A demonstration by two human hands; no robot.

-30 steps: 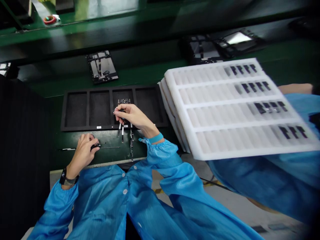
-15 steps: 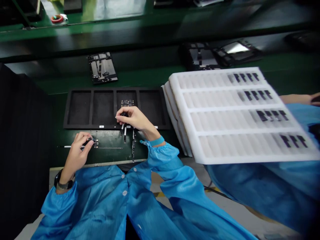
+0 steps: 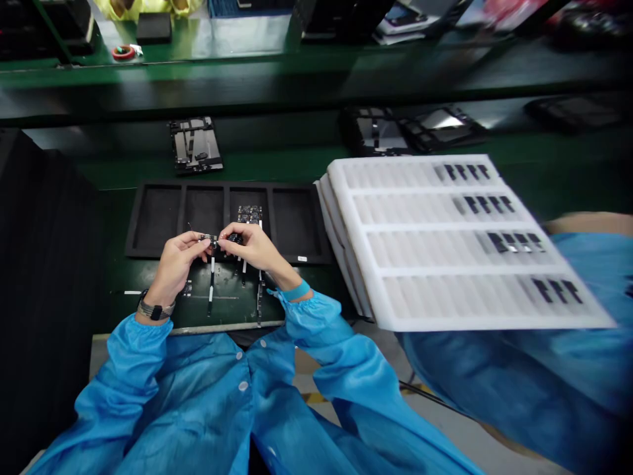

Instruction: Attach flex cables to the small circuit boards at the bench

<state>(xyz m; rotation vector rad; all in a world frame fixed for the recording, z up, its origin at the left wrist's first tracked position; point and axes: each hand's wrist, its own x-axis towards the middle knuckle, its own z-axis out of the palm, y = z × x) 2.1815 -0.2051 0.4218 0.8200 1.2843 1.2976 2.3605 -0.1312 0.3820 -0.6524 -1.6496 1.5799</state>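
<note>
Pinched between the fingertips of my left hand [image 3: 179, 258] is a small circuit board [image 3: 211, 240]. A thin black flex cable [image 3: 211, 284] with a white label hangs down below it. My right hand [image 3: 252, 247] is closed in a pinch right beside that board, over the front of the black foam tray [image 3: 158, 253]; what its fingertips hold is too small to make out. Several circuit boards [image 3: 250, 214] lie in the tray's third compartment, their cables draping over the front edge. Another board [image 3: 187, 288] lies on the green bench, partly hidden by my left wrist.
White slotted trays [image 3: 366, 251] with several black parts are stacked on the right, beside a co-worker's blue sleeve [image 3: 593, 277]. A dark stack [image 3: 44, 264] borders the left. Device housings [image 3: 196, 146] lie behind the tray, and a red tape roll [image 3: 123, 53] sits on the shelf.
My left hand has moved right and up from the bench with a circuit board, meeting my right hand. My right hand has shifted slightly left and down. The view has shifted slightly.
</note>
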